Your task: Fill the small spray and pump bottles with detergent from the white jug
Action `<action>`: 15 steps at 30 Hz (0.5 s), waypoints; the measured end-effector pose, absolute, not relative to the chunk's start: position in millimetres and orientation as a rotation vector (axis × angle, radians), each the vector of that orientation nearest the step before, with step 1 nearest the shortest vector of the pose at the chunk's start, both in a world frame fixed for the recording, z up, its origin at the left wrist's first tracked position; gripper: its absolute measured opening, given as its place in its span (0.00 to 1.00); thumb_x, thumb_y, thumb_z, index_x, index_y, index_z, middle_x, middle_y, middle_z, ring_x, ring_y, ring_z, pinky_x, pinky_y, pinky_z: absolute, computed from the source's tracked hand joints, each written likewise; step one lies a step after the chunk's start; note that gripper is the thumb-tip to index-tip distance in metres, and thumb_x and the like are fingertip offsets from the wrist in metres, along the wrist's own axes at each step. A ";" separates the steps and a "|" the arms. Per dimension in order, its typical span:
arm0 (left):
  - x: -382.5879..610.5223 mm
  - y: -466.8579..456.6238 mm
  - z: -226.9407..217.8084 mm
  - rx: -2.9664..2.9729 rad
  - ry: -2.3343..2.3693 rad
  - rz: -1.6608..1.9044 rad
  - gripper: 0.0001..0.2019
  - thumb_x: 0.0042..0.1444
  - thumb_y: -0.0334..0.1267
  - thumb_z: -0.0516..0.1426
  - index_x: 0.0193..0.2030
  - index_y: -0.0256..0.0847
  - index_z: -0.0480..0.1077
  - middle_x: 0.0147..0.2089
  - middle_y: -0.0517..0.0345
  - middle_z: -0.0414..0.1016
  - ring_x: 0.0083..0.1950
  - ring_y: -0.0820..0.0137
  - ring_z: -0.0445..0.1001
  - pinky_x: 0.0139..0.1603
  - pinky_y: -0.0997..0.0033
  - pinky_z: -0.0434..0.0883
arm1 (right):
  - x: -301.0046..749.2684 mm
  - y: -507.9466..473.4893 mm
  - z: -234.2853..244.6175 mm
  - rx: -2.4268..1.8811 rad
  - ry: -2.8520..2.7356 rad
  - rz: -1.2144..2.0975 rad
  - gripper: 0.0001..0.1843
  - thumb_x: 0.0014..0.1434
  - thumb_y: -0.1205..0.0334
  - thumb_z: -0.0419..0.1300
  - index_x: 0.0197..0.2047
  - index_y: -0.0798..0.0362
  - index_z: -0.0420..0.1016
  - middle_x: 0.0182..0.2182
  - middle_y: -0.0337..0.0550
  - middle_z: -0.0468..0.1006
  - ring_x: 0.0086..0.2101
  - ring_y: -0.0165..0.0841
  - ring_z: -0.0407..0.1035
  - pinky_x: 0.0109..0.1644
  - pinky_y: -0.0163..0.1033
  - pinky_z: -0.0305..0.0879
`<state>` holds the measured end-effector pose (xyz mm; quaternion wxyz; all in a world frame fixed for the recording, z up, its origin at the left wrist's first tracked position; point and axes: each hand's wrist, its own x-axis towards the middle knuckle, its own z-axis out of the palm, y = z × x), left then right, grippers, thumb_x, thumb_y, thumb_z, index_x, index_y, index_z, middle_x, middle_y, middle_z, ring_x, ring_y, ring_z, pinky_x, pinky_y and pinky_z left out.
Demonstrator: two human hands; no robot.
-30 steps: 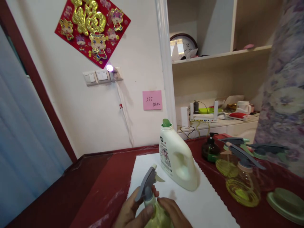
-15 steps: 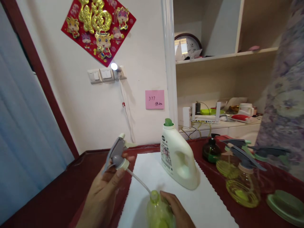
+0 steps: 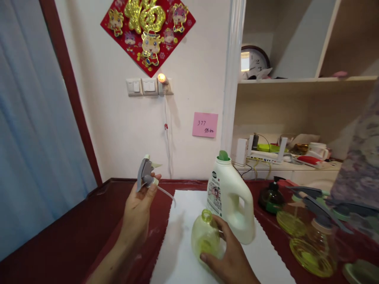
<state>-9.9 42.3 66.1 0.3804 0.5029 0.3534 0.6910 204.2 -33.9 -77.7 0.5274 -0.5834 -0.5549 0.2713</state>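
Watching remotely, I see the left hand (image 3: 138,211) pinching a trigger sprayer (image 3: 145,172); the right hand (image 3: 231,252) grips an open bottle (image 3: 205,238) that a slip could knock against the detergent jug (image 3: 231,205).

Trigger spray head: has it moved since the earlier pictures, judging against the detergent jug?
Yes. The trigger spray head has moved up and away from the jug's left side: once level with the base of the white detergent jug, it is now level with its upper part.

Pretty clearly someone's home: blue curtain (image 3: 32,118) on the left, red festive wall hanging (image 3: 147,31), plus a wall clock (image 3: 255,63) and mug (image 3: 318,151) on far shelves (image 3: 296,102).
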 end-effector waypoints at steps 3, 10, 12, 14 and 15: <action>-30.2 47.9 60.6 1.477 1.059 1.697 0.22 0.57 0.52 0.64 0.53 0.43 0.73 0.55 0.52 0.80 0.62 0.58 0.74 0.66 0.59 0.67 | 195.0 -18.9 -84.3 -1.375 -1.352 0.666 0.45 0.45 0.62 0.66 0.67 0.48 0.61 0.64 0.50 0.69 0.59 0.46 0.68 0.64 0.50 0.63; -90.2 69.6 38.5 2.219 1.482 1.323 0.16 0.59 0.46 0.58 0.52 0.44 0.75 0.52 0.50 0.79 0.55 0.54 0.74 0.56 0.56 0.68 | 195.5 -13.0 -115.0 -1.300 -1.409 0.681 0.48 0.49 0.56 0.65 0.72 0.50 0.55 0.68 0.52 0.65 0.68 0.48 0.58 0.70 0.54 0.54; -99.8 77.1 30.1 2.441 1.576 1.089 0.14 0.59 0.40 0.56 0.50 0.45 0.77 0.51 0.51 0.81 0.54 0.53 0.74 0.57 0.54 0.66 | 200.6 -24.7 -109.3 -1.325 -1.418 0.619 0.50 0.49 0.55 0.67 0.73 0.48 0.55 0.70 0.51 0.63 0.68 0.50 0.57 0.70 0.57 0.55; -104.8 84.3 19.7 2.574 1.658 0.844 0.15 0.58 0.34 0.54 0.48 0.47 0.78 0.49 0.51 0.82 0.53 0.53 0.75 0.58 0.53 0.64 | 212.9 -41.1 -98.1 -1.352 -1.430 0.512 0.45 0.51 0.52 0.68 0.71 0.45 0.60 0.68 0.49 0.66 0.65 0.52 0.62 0.68 0.57 0.60; -106.2 87.8 13.6 2.620 1.692 0.740 0.15 0.57 0.33 0.54 0.47 0.47 0.79 0.48 0.50 0.82 0.53 0.52 0.75 0.60 0.52 0.63 | 222.4 -49.9 -91.0 -1.362 -1.427 0.445 0.40 0.52 0.51 0.67 0.68 0.43 0.64 0.65 0.47 0.70 0.63 0.52 0.65 0.66 0.56 0.63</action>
